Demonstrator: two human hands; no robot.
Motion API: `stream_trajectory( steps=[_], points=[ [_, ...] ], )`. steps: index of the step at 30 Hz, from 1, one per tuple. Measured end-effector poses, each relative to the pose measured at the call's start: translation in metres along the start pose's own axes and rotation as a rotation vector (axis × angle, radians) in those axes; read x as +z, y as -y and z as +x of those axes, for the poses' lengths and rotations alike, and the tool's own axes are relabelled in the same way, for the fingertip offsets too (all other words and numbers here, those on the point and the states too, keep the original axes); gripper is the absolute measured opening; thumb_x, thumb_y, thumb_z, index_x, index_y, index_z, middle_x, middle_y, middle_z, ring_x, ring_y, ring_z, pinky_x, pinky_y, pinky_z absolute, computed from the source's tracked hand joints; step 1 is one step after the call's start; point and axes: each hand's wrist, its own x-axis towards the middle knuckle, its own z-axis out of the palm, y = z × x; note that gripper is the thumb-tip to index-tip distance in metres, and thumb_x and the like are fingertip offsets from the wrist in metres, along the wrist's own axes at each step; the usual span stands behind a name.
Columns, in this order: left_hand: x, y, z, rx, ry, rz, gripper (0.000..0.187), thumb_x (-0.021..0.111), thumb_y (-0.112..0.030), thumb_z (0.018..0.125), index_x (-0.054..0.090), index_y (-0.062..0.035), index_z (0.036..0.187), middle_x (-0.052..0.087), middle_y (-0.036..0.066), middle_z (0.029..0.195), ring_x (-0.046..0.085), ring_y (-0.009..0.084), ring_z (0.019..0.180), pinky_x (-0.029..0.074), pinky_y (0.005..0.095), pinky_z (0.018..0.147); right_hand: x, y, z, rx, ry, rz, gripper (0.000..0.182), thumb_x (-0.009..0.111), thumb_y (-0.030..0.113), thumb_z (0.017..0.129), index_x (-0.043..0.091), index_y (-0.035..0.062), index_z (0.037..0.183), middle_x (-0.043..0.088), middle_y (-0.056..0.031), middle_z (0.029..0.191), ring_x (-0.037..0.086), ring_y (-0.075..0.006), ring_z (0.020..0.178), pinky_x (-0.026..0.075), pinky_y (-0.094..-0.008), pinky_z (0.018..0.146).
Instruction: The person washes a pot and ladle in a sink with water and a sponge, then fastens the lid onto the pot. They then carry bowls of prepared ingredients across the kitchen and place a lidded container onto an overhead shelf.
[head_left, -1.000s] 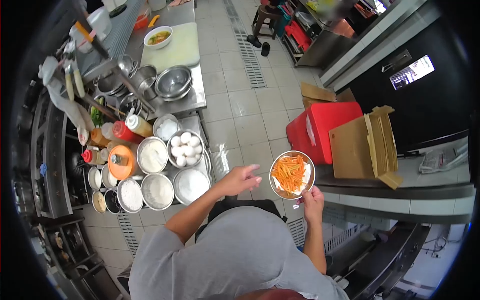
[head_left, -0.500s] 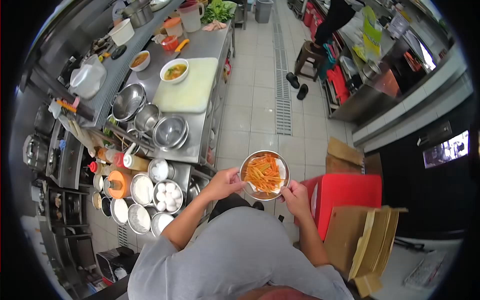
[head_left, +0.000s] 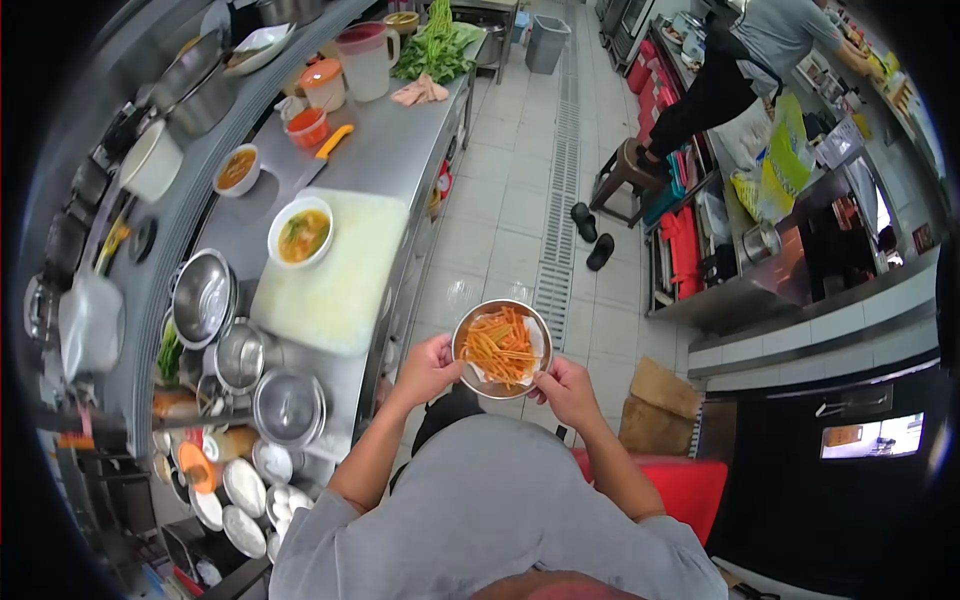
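A round metal bowl (head_left: 502, 392) holds orange fried strips (head_left: 498, 347) lying on white paper. My left hand (head_left: 428, 370) grips its left rim, the thumb over the edge. On the right rim my right hand (head_left: 568, 388) is closed in the same way. The bowl is upright in front of my belly, above the tiled floor. To its left, on the steel counter (head_left: 400, 130), a white bowl of soup (head_left: 303, 233) stands on a pale cutting board (head_left: 350, 280).
Left: metal bowls (head_left: 288, 407), a knife (head_left: 335, 141), leafy greens (head_left: 435, 50) and a jug (head_left: 367, 65). Right: black shoes (head_left: 600, 252) on the floor, a stool (head_left: 627, 180) with a person (head_left: 710, 90) on it, cardboard (head_left: 660, 405) and a red box (head_left: 690, 490).
The view has moved forward along the aisle; the counter's cutting board and soup bowl are nearer, the red box lower. Both hands still hold the metal bowl. More of the other person shows.
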Motion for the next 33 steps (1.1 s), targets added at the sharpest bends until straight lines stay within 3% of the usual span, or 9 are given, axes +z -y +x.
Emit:
stream_trajectory(
  steps=[8,12,15,19,22,23,25,32,33],
  points=[
    [0.007,-0.073,0.220,0.155,0.092,0.244,0.014,0.067,-0.011,0.079,0.058,-0.0002,0.084,0.049,0.004,0.058,0.046,0.0119,0.053,0.039,0.0318,0.050,-0.080,0.055,0.149,-0.036,-0.127,0.095,0.017,0.059,0.014,0.097,0.061,-0.0011,0.091,0.066,-0.0057,0.072,0.064,-0.0099,0.064,0.052,-0.0254,0.058],
    [0.014,-0.066,0.346,0.232,0.077,0.368,0.015,0.067,-0.011,0.079,0.058,0.0001,0.083,0.048,0.003,0.057,0.044,0.0108,0.052,0.038,0.0313,0.049,-0.129,0.066,0.249,-0.048,-0.168,0.104,0.018,0.059,0.015,0.097,0.061,-0.0012,0.089,0.066,-0.0061,0.072,0.061,-0.0087,0.062,0.049,-0.0242,0.056],
    [0.018,-0.088,0.431,0.116,0.039,0.269,0.013,0.066,-0.010,0.080,0.060,0.0002,0.086,0.048,0.001,0.057,0.043,0.0081,0.052,0.036,0.0287,0.048,-0.163,0.070,0.341,-0.072,-0.129,0.180,0.016,0.059,0.014,0.097,0.061,0.0002,0.089,0.066,-0.0045,0.072,0.062,-0.0076,0.063,0.049,-0.0231,0.056],
    [-0.005,-0.128,0.525,0.039,0.060,0.217,0.031,0.061,0.001,0.088,0.063,0.0028,0.119,0.063,-0.005,0.083,0.051,-0.0002,0.066,0.042,0.0184,0.058,-0.204,0.104,0.458,-0.076,0.033,0.201,0.019,0.062,0.018,0.098,0.061,0.0022,0.087,0.066,-0.0035,0.072,0.063,-0.0072,0.064,0.049,-0.0229,0.055],
    [-0.026,-0.142,0.592,0.020,-0.008,0.185,0.034,0.061,0.002,0.088,0.061,0.0044,0.122,0.067,0.000,0.093,0.060,0.0030,0.075,0.048,0.0197,0.066,-0.232,0.132,0.539,-0.033,0.199,0.173,0.024,0.063,0.023,0.099,0.061,0.0032,0.086,0.066,-0.0033,0.072,0.063,-0.0070,0.065,0.050,-0.0230,0.056],
    [-0.026,-0.148,0.614,0.074,-0.081,0.046,0.034,0.060,0.002,0.085,0.065,0.0022,0.118,0.064,-0.005,0.078,0.052,0.0009,0.063,0.042,0.0202,0.055,-0.240,0.141,0.568,-0.041,0.253,0.169,0.025,0.063,0.024,0.099,0.061,0.0034,0.086,0.067,-0.0036,0.073,0.063,-0.0069,0.066,0.050,-0.0231,0.057],
    [-0.034,-0.164,0.657,0.053,-0.133,-0.030,0.035,0.059,0.003,0.086,0.063,0.0044,0.121,0.067,-0.003,0.083,0.056,0.0013,0.066,0.044,0.0192,0.058,-0.257,0.160,0.629,-0.073,0.364,0.185,0.030,0.061,0.030,0.100,0.062,0.0031,0.087,0.070,-0.0061,0.081,0.064,-0.0079,0.070,0.052,-0.0249,0.060],
    [-0.078,-0.161,0.852,-0.033,-0.156,-0.120,0.037,0.058,0.004,0.087,0.061,0.0054,0.124,0.070,-0.002,0.089,0.057,-0.0004,0.067,0.043,0.0169,0.059,-0.321,0.199,0.849,0.019,0.184,0.042,0.029,0.061,0.029,0.100,0.062,0.0022,0.088,0.072,-0.0084,0.092,0.065,-0.0106,0.073,0.053,-0.0268,0.062],
    [-0.079,-0.163,0.891,-0.010,-0.141,-0.175,0.030,0.061,0.002,0.086,0.064,0.0030,0.116,0.066,-0.005,0.080,0.051,-0.0015,0.062,0.039,0.0178,0.054,-0.332,0.191,0.882,0.039,0.154,0.099,0.027,0.062,0.027,0.098,0.061,0.0023,0.087,0.072,-0.0090,0.094,0.065,-0.0101,0.074,0.053,-0.0265,0.063]
  ],
)
